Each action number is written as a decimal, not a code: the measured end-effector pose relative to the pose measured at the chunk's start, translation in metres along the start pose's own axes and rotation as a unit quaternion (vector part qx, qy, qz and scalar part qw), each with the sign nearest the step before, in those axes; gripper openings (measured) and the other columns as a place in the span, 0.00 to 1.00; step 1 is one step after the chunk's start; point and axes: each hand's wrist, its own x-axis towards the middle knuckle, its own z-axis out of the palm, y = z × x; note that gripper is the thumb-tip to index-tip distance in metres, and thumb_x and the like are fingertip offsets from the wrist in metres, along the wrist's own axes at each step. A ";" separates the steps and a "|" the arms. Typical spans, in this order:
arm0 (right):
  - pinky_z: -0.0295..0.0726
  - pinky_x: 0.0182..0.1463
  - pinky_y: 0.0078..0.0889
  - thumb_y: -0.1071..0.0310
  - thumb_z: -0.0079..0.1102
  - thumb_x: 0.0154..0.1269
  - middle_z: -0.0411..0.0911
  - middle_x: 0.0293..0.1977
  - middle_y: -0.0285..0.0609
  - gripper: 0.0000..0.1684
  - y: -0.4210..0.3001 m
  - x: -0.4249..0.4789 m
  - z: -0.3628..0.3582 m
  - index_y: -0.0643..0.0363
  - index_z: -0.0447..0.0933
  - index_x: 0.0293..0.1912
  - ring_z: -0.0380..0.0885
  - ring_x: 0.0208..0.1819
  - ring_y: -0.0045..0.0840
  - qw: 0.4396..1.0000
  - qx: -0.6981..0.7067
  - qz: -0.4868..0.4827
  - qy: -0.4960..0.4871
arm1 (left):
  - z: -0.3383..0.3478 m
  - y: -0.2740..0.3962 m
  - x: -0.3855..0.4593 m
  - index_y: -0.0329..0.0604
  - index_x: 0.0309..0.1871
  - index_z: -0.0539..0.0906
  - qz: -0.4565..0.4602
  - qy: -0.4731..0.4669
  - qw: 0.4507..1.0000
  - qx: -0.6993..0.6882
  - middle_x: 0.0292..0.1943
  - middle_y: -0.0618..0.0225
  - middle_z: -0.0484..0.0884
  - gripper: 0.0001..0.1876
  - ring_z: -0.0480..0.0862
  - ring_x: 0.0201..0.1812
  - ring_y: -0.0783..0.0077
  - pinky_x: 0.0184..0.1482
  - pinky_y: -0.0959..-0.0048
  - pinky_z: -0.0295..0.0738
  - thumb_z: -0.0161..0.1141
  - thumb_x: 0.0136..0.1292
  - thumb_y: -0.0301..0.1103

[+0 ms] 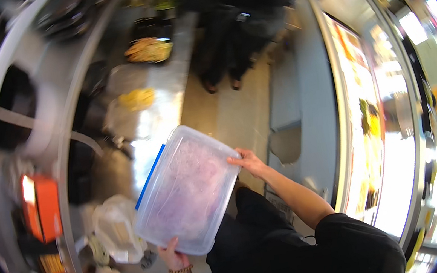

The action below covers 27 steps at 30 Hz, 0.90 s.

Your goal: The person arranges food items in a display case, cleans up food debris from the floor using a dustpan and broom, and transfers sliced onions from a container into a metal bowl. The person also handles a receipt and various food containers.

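Observation:
A translucent plastic storage box (188, 190) with a closed lid and a blue side clip is held in front of my body. Pinkish contents show dimly through the lid; I cannot tell what they are. My left hand (174, 256), below a beaded bracelet, grips the box's near end. At the far right corner, my right hand (246, 161) holds the rim with the thumb on top. The box is tilted over the edge of a metal counter (150, 124). The fingers under the box are hidden.
Another person in dark clothes (225, 32) stands ahead in the aisle. Yellow food (137, 99) and a heaped dark tray (149, 50) lie on the left counter. Beside me are a white plastic container (119, 228) and an orange box (42, 207) on shelving. A lit display case (361, 117) lines the right.

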 end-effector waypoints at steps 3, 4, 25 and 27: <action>0.76 0.43 0.29 0.42 0.63 0.60 0.80 0.35 0.37 0.30 0.051 -0.046 -0.054 0.61 0.79 0.46 0.77 0.40 0.24 0.983 0.161 0.070 0.049 | 0.022 0.009 0.004 0.32 0.58 0.71 -0.055 -0.060 0.995 0.053 0.52 0.56 0.77 0.29 0.78 0.53 0.60 0.57 0.63 0.74 0.58 0.48 0.15; 0.77 0.44 0.31 0.40 0.61 0.61 0.81 0.37 0.39 0.32 0.085 -0.041 -0.089 0.61 0.79 0.47 0.78 0.41 0.27 0.985 0.112 0.099 0.089 | 0.034 0.008 0.002 0.31 0.58 0.71 -0.067 -0.062 0.992 0.087 0.52 0.56 0.77 0.29 0.78 0.52 0.59 0.57 0.62 0.74 0.58 0.48 0.17; 0.74 0.49 0.38 0.63 0.49 0.61 0.76 0.48 0.45 0.29 0.273 0.159 -0.257 0.61 0.67 0.62 0.75 0.46 0.31 0.659 -0.685 -0.028 0.308 | 0.162 -0.170 0.230 0.37 0.61 0.71 -0.134 -0.115 0.941 0.288 0.57 0.58 0.75 0.27 0.74 0.59 0.57 0.62 0.58 0.70 0.58 0.54 0.27; 0.70 0.55 0.44 0.67 0.49 0.61 0.74 0.50 0.44 0.24 0.282 0.142 -0.188 0.59 0.70 0.58 0.71 0.51 0.34 0.766 -0.578 -0.097 0.264 | 0.207 -0.184 0.252 0.36 0.59 0.72 -0.120 -0.160 0.931 0.305 0.57 0.58 0.75 0.26 0.74 0.58 0.59 0.61 0.59 0.71 0.57 0.54 0.24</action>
